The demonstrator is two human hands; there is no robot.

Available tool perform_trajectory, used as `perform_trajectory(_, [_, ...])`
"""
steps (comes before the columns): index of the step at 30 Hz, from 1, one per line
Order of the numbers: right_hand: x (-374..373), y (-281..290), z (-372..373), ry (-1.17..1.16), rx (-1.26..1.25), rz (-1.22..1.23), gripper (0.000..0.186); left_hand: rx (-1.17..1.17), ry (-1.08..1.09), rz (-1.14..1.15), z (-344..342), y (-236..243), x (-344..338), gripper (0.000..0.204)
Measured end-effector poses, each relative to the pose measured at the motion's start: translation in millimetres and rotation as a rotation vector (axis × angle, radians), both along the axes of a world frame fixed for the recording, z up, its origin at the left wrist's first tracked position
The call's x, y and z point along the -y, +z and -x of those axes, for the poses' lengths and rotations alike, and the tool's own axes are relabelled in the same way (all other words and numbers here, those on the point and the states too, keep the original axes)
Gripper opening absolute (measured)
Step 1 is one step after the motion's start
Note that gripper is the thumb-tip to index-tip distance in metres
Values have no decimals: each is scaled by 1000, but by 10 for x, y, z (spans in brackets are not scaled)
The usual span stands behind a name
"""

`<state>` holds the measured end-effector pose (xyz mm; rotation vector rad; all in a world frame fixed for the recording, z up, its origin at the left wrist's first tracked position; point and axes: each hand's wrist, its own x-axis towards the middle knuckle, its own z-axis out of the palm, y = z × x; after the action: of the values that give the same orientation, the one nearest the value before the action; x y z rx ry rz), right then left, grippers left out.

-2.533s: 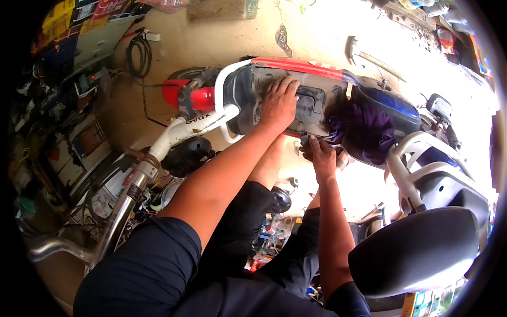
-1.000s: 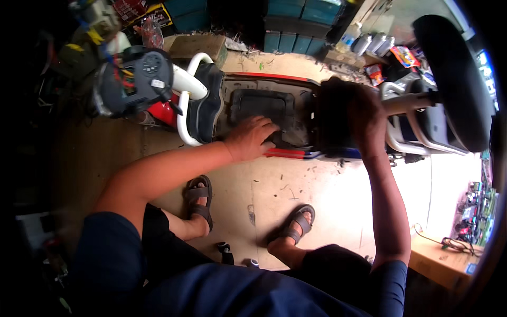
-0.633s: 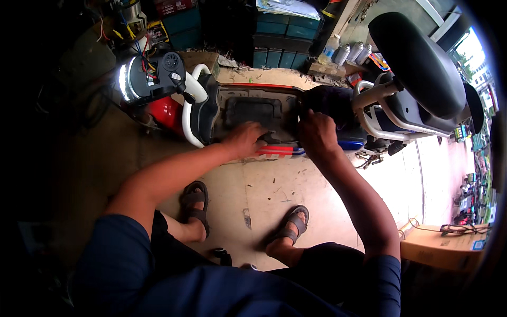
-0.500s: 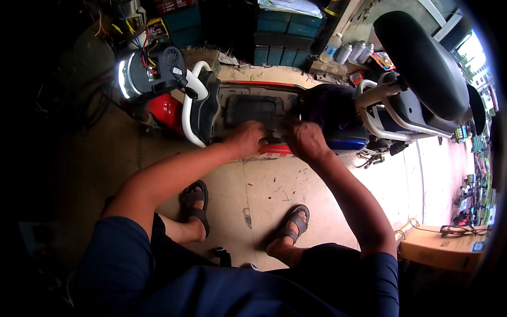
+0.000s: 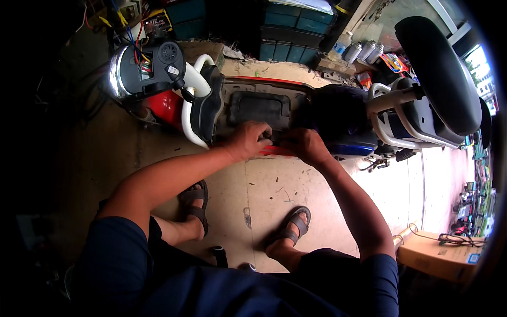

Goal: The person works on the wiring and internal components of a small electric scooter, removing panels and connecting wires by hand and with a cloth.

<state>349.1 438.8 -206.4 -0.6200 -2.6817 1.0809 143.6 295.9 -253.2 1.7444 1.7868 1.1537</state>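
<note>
An electric scooter stands sideways in front of me, with its dusty footboard (image 5: 259,109) between my hands and the wall. My left hand (image 5: 248,140) is at the near edge of the footboard, its fingers curled and thumb bent in. Something small and dark shows at its fingertips, too small to name. Close by on the right, my right hand (image 5: 308,146) is closed with its fingers pointing left, above the red side trim (image 5: 278,151). What it pinches, if anything, is hidden in shadow.
On the left, coloured wires (image 5: 141,62) stick out of the scooter's opened headlight housing (image 5: 163,55). The black seat (image 5: 441,74) tilts up on the right. Spray cans (image 5: 364,51) and a bottle (image 5: 340,45) stand behind; a cardboard box (image 5: 438,251) lies at right.
The view has shifted slightly, so the scooter appears larger and its seat farther right. My right hand has lowered slightly toward the red trim; both hands stay close together at the footboard's edge.
</note>
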Motion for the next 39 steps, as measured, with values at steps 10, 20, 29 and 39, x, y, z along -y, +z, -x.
perform_trajectory(10, [-22, 128, 80, -100, 199, 164, 21, 48, 41, -3, -22, -41, -23, 28])
perform_trajectory(20, [70, -58, 21, -123, -23, -52, 20, -494, 27, -9, 128, 267, -159, 101])
perform_trajectory(29, [30, 91, 111, -63, 71, -57, 22, -637, -100, 241, 304, 244, -410, 132])
perform_trajectory(39, [47, -17, 105, -52, 12, -185, 22, -611, -81, 157, 325, 179, -436, 129])
